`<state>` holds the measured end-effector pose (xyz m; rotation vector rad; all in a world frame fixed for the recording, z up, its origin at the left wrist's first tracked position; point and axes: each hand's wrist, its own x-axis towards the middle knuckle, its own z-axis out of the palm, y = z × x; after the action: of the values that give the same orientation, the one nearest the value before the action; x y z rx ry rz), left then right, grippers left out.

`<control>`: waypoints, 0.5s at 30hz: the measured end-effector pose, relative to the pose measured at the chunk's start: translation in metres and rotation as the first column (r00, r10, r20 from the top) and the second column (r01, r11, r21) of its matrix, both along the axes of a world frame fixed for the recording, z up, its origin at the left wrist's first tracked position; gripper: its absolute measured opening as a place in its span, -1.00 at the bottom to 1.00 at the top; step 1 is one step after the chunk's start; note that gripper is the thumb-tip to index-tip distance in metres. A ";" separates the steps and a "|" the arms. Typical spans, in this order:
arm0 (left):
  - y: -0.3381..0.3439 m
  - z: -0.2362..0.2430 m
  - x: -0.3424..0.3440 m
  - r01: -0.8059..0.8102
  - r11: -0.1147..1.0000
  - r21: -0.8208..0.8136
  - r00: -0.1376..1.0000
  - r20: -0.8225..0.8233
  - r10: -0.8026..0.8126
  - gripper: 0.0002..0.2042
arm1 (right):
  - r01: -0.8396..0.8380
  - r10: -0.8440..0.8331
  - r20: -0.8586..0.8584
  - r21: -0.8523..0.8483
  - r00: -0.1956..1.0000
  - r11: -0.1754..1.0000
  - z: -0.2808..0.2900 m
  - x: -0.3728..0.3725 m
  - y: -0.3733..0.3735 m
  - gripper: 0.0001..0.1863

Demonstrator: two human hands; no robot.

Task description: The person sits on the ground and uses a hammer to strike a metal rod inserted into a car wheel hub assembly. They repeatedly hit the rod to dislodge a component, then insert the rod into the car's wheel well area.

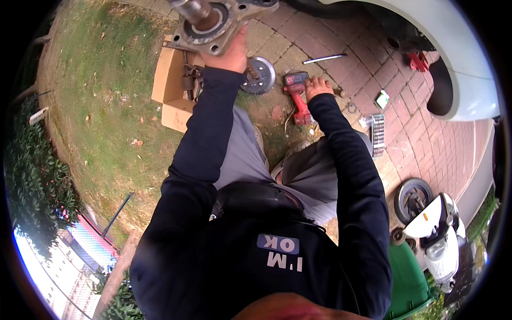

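Observation:
My left hand (228,53) grips a greasy metal flanged hub (212,38) with a shaft standing out of it, raised at the top of the view. Below it, a cardboard box (169,74) holds metal parts, and a round metal plate with a central stub (262,80) lies beside the box. My right hand (319,88) is at the right edge of a red and black cordless power tool (298,101) on the ground, its fingers bent and slightly apart, touching or very near the tool. A socket set (377,136) lies to its right.
A long metal bar (324,58) lies on brick paving near a red jack (418,62) by a pale car body (469,80). Grass (101,106) spreads leftward. A white scooter (442,242) and a green bin (405,272) are at lower right.

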<state>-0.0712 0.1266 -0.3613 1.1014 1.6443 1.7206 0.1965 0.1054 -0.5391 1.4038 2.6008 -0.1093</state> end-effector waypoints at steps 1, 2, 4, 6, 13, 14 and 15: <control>0.008 0.000 0.001 0.018 1.000 0.023 0.998 0.061 -0.020 -0.79 | 0.056 -0.043 0.160 -0.081 0.986 0.995 -0.046 0.017 0.014 -0.68; 0.021 -0.003 0.009 0.056 0.997 0.055 0.987 0.146 -0.064 -0.80 | 0.239 -0.147 0.405 -0.186 0.902 0.953 -0.094 0.051 0.034 -0.61; 0.024 0.009 0.002 0.031 0.999 0.024 0.973 0.228 -0.036 -0.74 | 0.373 -0.107 0.680 -0.257 0.725 0.892 -0.102 0.049 0.057 -0.57; 0.017 0.030 -0.003 0.045 0.998 -0.048 0.931 0.363 -0.025 -0.63 | 0.518 -0.125 0.718 -0.359 0.684 0.776 -0.096 0.050 0.069 -0.61; 0.007 0.073 -0.008 0.232 0.969 -0.085 0.683 0.723 -0.100 -0.57 | 0.293 -0.096 0.636 -0.212 0.766 0.932 -0.141 0.091 0.101 -0.64; 0.003 0.069 -0.010 0.248 0.965 -0.083 0.649 0.754 -0.102 -0.56 | 0.322 -0.128 0.619 -0.212 0.775 0.923 -0.144 0.091 0.099 -0.64; 0.000 0.065 -0.011 0.267 0.960 -0.081 0.613 0.783 -0.104 -0.56 | 0.320 -0.123 0.622 -0.215 0.773 0.923 -0.147 0.091 0.098 -0.63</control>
<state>-0.0820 0.1263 -0.2965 0.3022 1.0453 1.5243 0.2875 0.2033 -0.6857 1.3483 1.8007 -0.0819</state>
